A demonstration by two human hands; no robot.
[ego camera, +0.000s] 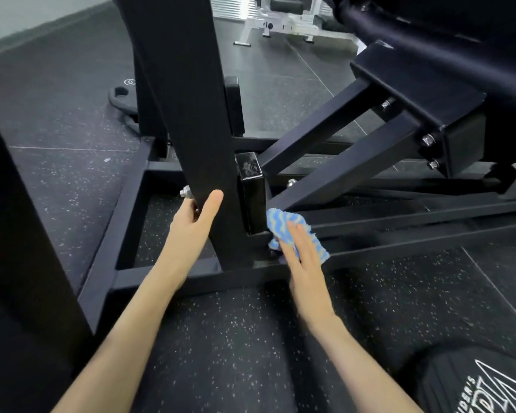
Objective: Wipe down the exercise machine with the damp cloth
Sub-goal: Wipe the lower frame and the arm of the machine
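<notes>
A black steel exercise machine (334,138) fills the view, with a thick upright post (185,114) in the middle and slanted beams running up to the right. My left hand (195,217) grips the lower part of the post, thumb on its front face and fingers behind it. A blue cloth with pale wavy stripes (283,226) lies against the frame joint at the foot of the post. My right hand (303,257) presses it there with straight fingers laid flat on top.
Speckled black rubber flooring (221,338) surrounds the machine's base rails (191,277). A black weight plate (121,99) lies on the floor behind the post. A white machine (280,22) stands at the back. A dark printed garment (471,383) shows at the bottom right.
</notes>
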